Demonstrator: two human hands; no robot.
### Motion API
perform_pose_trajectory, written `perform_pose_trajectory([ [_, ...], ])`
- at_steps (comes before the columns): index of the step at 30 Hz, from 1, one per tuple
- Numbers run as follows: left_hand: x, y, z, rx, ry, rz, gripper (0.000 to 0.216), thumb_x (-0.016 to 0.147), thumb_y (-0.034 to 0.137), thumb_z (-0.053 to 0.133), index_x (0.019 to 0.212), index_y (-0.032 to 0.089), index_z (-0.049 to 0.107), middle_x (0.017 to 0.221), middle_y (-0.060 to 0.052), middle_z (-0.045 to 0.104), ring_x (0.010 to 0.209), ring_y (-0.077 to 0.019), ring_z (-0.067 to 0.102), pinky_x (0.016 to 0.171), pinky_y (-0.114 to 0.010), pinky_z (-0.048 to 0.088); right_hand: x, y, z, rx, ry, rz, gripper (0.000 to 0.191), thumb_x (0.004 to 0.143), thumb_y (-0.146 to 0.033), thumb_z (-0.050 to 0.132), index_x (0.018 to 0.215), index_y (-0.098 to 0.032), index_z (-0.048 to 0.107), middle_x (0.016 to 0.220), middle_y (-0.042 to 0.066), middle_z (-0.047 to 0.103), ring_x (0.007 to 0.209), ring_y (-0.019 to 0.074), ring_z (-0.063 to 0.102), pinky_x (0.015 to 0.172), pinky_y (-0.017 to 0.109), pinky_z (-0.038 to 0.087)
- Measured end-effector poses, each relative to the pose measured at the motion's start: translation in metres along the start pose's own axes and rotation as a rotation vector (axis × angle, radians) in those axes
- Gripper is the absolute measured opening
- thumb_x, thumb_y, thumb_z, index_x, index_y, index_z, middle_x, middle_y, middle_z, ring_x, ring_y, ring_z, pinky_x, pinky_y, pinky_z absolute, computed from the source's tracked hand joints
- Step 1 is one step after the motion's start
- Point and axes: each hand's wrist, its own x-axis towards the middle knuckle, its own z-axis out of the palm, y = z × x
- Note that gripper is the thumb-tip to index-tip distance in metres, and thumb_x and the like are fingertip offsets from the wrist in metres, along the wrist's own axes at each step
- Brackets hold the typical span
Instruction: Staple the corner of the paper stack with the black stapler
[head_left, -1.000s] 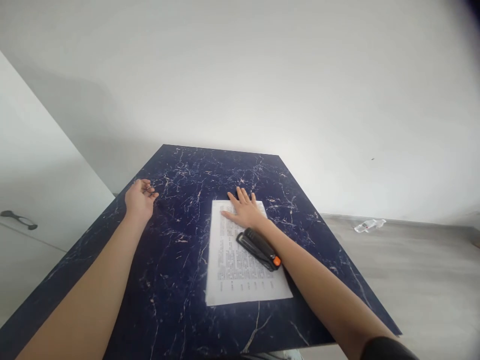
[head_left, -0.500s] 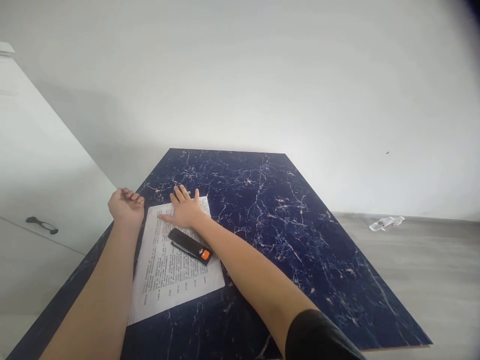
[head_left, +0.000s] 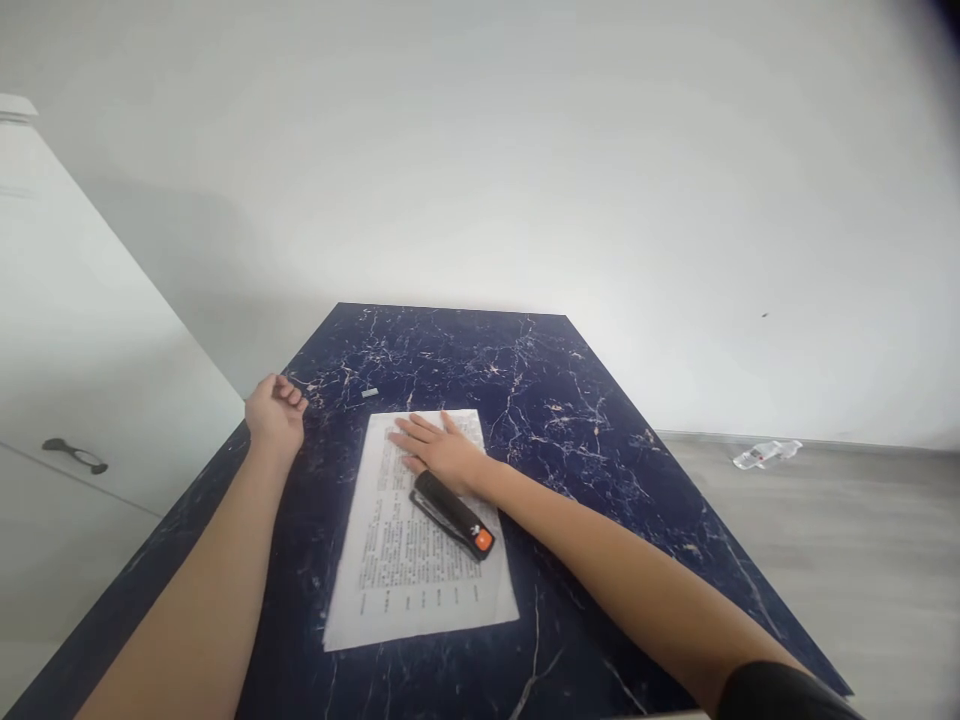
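A printed sheet of paper (head_left: 375, 560) lies on the dark blue marbled table, its lower edge slightly askew. Flat on the paper's upper part rests my right hand (head_left: 442, 450), fingers stretched out and spread. Just below that hand, a black stapler (head_left: 454, 515) with an orange patch at one end lies slantwise on the page. My left hand (head_left: 276, 415) is apart from the paper, at the table's left edge, with its fingers curled in and nothing visible in them. A small grey strip (head_left: 370, 393), perhaps staples, lies beyond the sheet's top left corner.
The table (head_left: 600, 520) reaches toward a pale wall (head_left: 480, 150). A white cabinet (head_left: 90, 330) with a dark handle (head_left: 75, 455) stands on the left. On the floor at right, by the wall, lies a clear plastic item (head_left: 766, 455).
The paper, with the stapler on it, has slid right and toward me under my right hand. The small grey strip is now uncovered. My left hand has shifted slightly right.
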Motion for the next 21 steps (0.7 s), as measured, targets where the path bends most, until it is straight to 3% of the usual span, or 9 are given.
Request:
perform_pose_trajectory([
  [3,-0.027,-0.013,0.027,0.532,-0.237,0.251,0.018,0.089,0.027,0.048,0.072,0.02,0.047,0.055,0.006,0.036,0.048,-0.0116,0.036,0.049,-0.026,0.03,-0.041,0.019,-0.011,0.005,0.01,0.06,0.053,0.111,-0.043,0.027,0.162,-0.028,0.03,0.169,0.004,0.021,0.158,0.0268,0.014,0.126,0.062,0.004],
  [5,-0.053,-0.022,0.049,0.7,-0.422,0.324,0.018,0.089,0.031,0.058,0.075,0.019,0.059,0.064,0.001,0.055,0.059,-0.0149,0.051,0.059,-0.029,0.041,-0.058,0.029,-0.014,0.015,0.023,0.09,0.053,0.11,-0.043,0.028,0.161,-0.029,0.031,0.169,0.004,0.022,0.158,0.0272,0.014,0.126,0.061,0.004],
  [8,-0.091,-0.036,0.079,0.949,-0.851,0.547,0.022,0.097,0.033,0.052,0.1,0.021,0.071,0.106,-0.007,0.07,0.105,-0.0246,0.063,0.097,-0.04,0.046,-0.067,0.034,-0.016,0.06,0.079,0.089,0.051,0.109,-0.042,0.035,0.158,-0.028,0.039,0.168,0.006,0.028,0.157,0.0286,0.017,0.126,0.061,0.008],
  [11,-0.111,-0.049,0.09,1.125,-1.131,0.642,0.037,0.104,0.034,0.041,0.132,0.024,0.063,0.14,-0.01,0.06,0.131,-0.0278,0.052,0.114,-0.047,0.036,-0.069,0.028,-0.028,0.157,0.257,0.107,0.04,0.106,-0.035,0.042,0.142,-0.023,0.056,0.155,0.01,0.049,0.146,0.0274,0.041,0.121,0.053,0.028],
  [13,-0.111,-0.055,0.088,1.202,-1.214,0.624,0.041,0.105,0.037,0.041,0.14,0.026,0.058,0.15,-0.009,0.054,0.138,-0.0288,0.048,0.116,-0.049,0.034,-0.077,0.021,-0.045,0.237,0.352,0.192,0.032,0.107,-0.034,0.041,0.122,-0.02,0.066,0.129,0.011,0.066,0.121,0.0247,0.06,0.107,0.045,0.045],
  [15,-0.107,-0.059,0.083,1.246,-1.238,0.617,0.042,0.104,0.038,0.042,0.142,0.027,0.057,0.152,-0.009,0.052,0.139,-0.0294,0.046,0.117,-0.05,0.034,-0.094,0.01,-0.064,0.321,0.28,0.248,0.033,0.106,-0.043,0.042,0.104,-0.02,0.066,0.105,0.008,0.069,0.095,0.0217,0.064,0.087,0.039,0.051],
  [18,-0.103,-0.058,0.079,1.261,-1.236,0.611,0.043,0.104,0.038,0.041,0.143,0.027,0.057,0.152,-0.009,0.052,0.139,-0.0298,0.047,0.116,-0.05,0.034,-0.124,-0.01,-0.082,0.347,0.0,0.193,0.041,0.091,-0.061,0.065,0.102,-0.022,0.062,0.1,0.007,0.066,0.081,0.0205,0.061,0.066,0.033,0.049],
  [21,-0.104,-0.054,0.08,1.269,-1.243,0.57,0.045,0.105,0.04,0.039,0.145,0.029,0.057,0.154,-0.008,0.05,0.141,-0.0311,0.045,0.116,-0.051,0.034,-0.145,-0.027,-0.081,0.242,-0.059,0.24,0.039,0.082,-0.053,0.076,0.097,-0.022,0.059,0.092,0.007,0.065,0.072,0.0199,0.058,0.055,0.032,0.043],
])
